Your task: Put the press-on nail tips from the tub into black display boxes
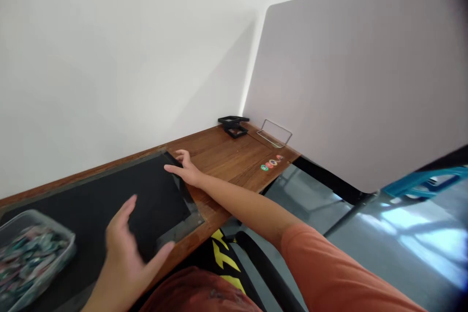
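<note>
A flat black sheet or mat [146, 185] with a clear see-through border lies on the brown wooden desk. At its far right edge rests my right hand [185, 168], thumb over the black surface and fingers apart beyond the edge. My left hand [127, 248] hovers above the near part of the sheet, thumb and fingers spread wide, nothing in it. To the left, a clear plastic box [69, 248] stands on the sheet, heaped with small green, pink and grey pieces [32, 258] too blurred to name.
On the wooden desk [212, 151], black frame-like stands [234, 126] and a thin wire stand [276, 136] sit at the back right, near several round stickers [270, 163]. A large grey panel [351, 68] rises at right. A blue plastic object [427, 183] is beyond it.
</note>
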### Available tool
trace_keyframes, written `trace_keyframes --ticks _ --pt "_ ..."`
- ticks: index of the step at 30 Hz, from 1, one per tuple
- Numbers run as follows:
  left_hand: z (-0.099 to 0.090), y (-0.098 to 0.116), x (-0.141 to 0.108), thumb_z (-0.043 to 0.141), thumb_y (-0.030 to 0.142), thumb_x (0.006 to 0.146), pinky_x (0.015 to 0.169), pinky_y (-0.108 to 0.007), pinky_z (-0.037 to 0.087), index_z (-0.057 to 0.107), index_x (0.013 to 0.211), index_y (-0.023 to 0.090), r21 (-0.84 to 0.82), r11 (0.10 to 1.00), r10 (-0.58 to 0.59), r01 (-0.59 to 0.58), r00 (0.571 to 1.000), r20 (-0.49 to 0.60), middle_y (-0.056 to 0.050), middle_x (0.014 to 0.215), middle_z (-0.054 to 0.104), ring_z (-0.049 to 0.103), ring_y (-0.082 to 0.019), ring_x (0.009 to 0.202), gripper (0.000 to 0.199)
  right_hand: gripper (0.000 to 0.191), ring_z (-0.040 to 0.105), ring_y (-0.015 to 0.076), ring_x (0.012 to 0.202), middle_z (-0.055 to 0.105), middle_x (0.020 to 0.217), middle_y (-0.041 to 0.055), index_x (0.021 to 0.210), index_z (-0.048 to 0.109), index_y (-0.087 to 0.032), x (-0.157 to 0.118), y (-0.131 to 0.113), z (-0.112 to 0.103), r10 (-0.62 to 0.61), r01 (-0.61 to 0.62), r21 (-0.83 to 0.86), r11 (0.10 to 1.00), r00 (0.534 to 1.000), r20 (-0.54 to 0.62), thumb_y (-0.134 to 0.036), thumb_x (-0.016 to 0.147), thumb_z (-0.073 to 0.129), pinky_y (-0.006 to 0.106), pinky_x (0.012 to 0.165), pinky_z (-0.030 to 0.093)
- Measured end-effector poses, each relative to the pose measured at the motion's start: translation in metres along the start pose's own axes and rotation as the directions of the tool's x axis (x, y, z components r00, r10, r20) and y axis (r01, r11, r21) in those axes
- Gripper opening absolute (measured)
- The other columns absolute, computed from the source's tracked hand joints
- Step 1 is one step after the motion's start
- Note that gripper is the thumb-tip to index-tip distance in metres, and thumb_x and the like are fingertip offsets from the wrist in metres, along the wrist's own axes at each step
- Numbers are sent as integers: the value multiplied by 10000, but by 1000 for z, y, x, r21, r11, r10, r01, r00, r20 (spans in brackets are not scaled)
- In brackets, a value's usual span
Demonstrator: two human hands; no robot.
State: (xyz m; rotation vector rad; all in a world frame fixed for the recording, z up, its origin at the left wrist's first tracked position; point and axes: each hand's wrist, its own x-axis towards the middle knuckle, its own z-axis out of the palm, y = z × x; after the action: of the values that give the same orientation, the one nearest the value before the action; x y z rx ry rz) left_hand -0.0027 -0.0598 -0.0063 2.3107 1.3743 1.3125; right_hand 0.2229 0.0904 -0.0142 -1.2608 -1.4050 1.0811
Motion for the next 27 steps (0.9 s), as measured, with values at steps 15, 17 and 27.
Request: trace_keyframes --ticks 15,17,27 --pt "55 -53 88 882 453 682 1046 -512 527 525 1338 200 -461 753 -454 469 878 150 -155 1362 646 641 -320 1256 789 846 616 144 698 686 1080 105 1310 549 -215 26 -19 20 -9 -302 245 921 613 790 -903 877 317 223 471 490" --pt "54 -49 90 865 460 694 997 -476 551 575 1220 190 -589 621 -492 518 842 221 -134 1274 693 676 -297 1182 658 847 637 141 763 646 1242 117 1450 433 -244 24 -21 14 -5 -218 190 957 644 765 -871 881 403 214 487 507" --pt "47 -28 82 890 407 655 870 -402 595 606 1079 175 -686 423 -490 592 786 376 -120 1226 701 708 -241 1017 560 739 613 142 886 623 1259 96 1332 537 -191 19 -33 10 -73 -28 142 989 753 655 -421 707 858 235 648 536"
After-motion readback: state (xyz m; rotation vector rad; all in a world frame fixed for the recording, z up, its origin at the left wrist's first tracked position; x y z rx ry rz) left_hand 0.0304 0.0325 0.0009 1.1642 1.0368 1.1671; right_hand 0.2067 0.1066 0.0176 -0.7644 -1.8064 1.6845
